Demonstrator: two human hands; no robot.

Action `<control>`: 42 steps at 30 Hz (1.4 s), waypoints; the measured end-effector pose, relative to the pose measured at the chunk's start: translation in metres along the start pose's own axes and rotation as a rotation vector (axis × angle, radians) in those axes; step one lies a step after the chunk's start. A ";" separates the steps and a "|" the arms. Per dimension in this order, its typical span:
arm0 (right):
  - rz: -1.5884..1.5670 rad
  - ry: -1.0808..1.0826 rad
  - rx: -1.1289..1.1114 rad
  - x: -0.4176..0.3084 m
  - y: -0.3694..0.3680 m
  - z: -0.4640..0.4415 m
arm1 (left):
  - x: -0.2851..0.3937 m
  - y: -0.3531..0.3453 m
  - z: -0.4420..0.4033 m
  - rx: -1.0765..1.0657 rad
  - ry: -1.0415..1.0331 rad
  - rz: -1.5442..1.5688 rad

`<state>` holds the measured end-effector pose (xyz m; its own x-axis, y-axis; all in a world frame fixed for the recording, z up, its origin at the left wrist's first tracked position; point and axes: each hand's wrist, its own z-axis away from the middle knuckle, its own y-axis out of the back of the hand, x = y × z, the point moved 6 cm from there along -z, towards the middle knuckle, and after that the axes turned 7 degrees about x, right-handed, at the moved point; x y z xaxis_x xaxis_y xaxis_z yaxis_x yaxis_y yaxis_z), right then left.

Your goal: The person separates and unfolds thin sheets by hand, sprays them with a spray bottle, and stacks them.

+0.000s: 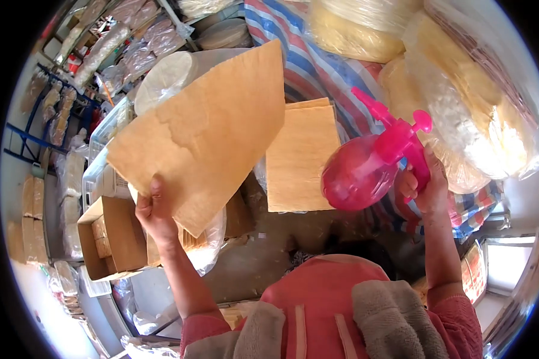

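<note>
- From my remote view, my left hand [158,219] pinches a large, tan, thin sheet [206,125] near its lower left edge, thumb on top; a darker, damp-looking patch marks its face.
- My right hand [428,184] is curled round the grip of a bright pink, translucent, round-bodied plastic spray bottle [354,175], its nozzle pointing up and to the left.
- A stack of squarish tan sheets [302,161] lies between the two hands, partly overlapped in my view by the bottle.
- An open brown cardboard box [124,230] sits just left of my left hand, holding what is probably a small wrapped bundle.
- Red, white and blue striped sheeting [308,75] spreads beyond the stack, beside large yellowish plastic-wrapped bundles [470,99].
</note>
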<state>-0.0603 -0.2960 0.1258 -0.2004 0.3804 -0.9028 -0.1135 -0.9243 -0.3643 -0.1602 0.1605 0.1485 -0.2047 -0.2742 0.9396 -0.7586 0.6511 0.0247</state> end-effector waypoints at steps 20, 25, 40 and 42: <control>0.162 -0.220 -0.554 0.098 -0.212 0.066 | -0.008 0.204 -0.016 0.392 0.000 0.157; 0.541 -0.134 -0.567 0.139 -0.205 0.064 | -0.129 0.309 -0.008 0.703 0.127 0.392; 0.478 -0.075 -0.088 0.097 -0.041 0.014 | -0.374 0.380 0.060 1.010 0.790 -0.044; 0.596 -0.110 -0.040 0.091 -0.028 0.012 | -0.380 0.380 0.059 0.907 0.824 0.012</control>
<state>-0.0869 -0.2357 0.0568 -0.3175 -0.2039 -0.9261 0.0855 -0.9788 0.1862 -0.4070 0.4705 -0.2193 -0.0115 0.4721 0.8815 -0.9826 -0.1687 0.0775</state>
